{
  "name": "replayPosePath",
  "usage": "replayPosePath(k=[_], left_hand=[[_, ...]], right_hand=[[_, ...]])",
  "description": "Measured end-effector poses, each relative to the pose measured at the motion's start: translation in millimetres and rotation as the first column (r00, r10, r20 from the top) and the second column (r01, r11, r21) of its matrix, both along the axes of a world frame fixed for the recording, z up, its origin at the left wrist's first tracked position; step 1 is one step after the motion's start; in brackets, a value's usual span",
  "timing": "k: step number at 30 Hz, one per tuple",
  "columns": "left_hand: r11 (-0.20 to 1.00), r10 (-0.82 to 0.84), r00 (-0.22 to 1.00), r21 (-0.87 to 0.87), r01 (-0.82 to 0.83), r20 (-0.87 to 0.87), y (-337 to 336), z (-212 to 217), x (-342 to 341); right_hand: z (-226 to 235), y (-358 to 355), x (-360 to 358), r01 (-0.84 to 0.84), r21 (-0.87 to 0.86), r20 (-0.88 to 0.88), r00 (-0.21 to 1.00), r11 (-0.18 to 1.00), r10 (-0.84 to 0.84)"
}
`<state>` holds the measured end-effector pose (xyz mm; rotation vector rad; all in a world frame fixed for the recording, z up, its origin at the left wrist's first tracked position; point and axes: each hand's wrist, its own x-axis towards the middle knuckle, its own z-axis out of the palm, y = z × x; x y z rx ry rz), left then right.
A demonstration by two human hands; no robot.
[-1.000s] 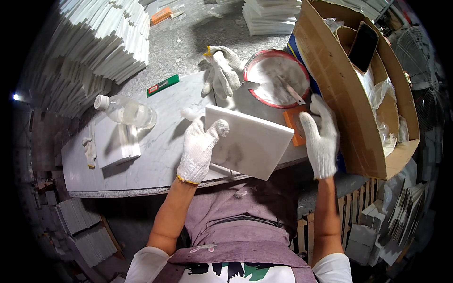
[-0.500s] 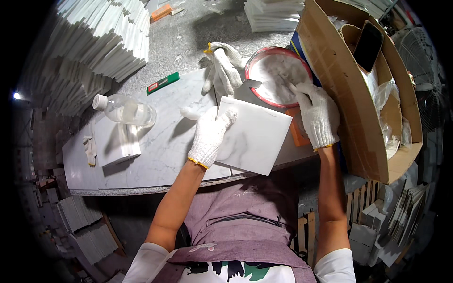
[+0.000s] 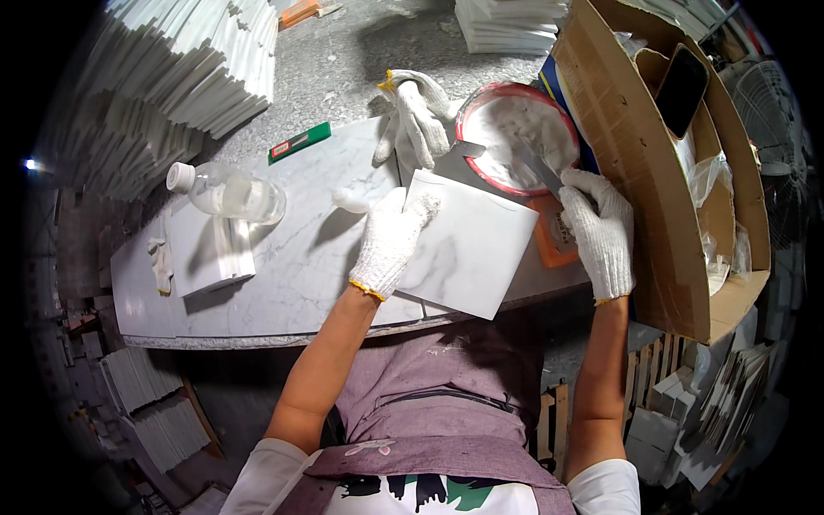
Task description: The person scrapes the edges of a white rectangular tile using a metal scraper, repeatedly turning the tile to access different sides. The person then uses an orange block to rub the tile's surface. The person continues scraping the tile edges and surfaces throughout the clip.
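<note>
Head view: left hand [image 3: 390,243] lies on white marble tile [image 3: 470,245], fingers together, flat. Right hand [image 3: 598,230] fingers clamped on what looks like a putty knife [image 3: 534,163] over red bowl [image 3: 491,96].

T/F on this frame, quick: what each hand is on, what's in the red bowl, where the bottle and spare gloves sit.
1. The left hand rests on the white marble tile. True.
2. The right hand is bare. False: it wears a white knit glove and holds a putty knife.
3. The putty knife's blade reaches into the red-rimmed bowl of white paste. True.
4. The clear plastic bottle stands upright. False: it lies on its side on the marble bench.
5. The spare gloves lie inside the cardboard box. False: they lie on the bench, left of the bowl.
</note>
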<state>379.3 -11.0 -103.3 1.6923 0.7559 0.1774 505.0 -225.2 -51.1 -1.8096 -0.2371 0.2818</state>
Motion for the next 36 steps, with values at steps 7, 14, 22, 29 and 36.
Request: replayPosePath(k=[7, 14, 22, 29, 36], left_hand=[[1.000, -0.002, 1.000, 0.001, 0.002, -0.002, 0, 2, -1], [0.999, -0.018, 0.999, 0.033, 0.017, 0.032, 0, 4, -3], [0.998, -0.019, 0.999, 0.060, 0.018, 0.026, 0, 0, -3], [0.997, -0.019, 1.000, 0.078, 0.018, 0.010, 1, 0, -3], [0.999, -0.008, 0.999, 0.034, 0.006, 0.054, 0, -1, -3]], right_hand=[[-1, 1, 3, -0.072, -0.004, -0.019, 0.997, 0.997, 0.072], [-7, 5, 7, -0.092, -0.083, -0.034, 0.995, 0.992, 0.089], [-10, 2, 7, -0.105, -0.011, -0.107, 0.989, 0.994, 0.103], [-14, -3, 2, -0.026, 0.088, -0.196, 0.980, 0.996, 0.043], [-10, -3, -4, -0.014, 0.102, -0.154, 0.988, 0.995, 0.030]])
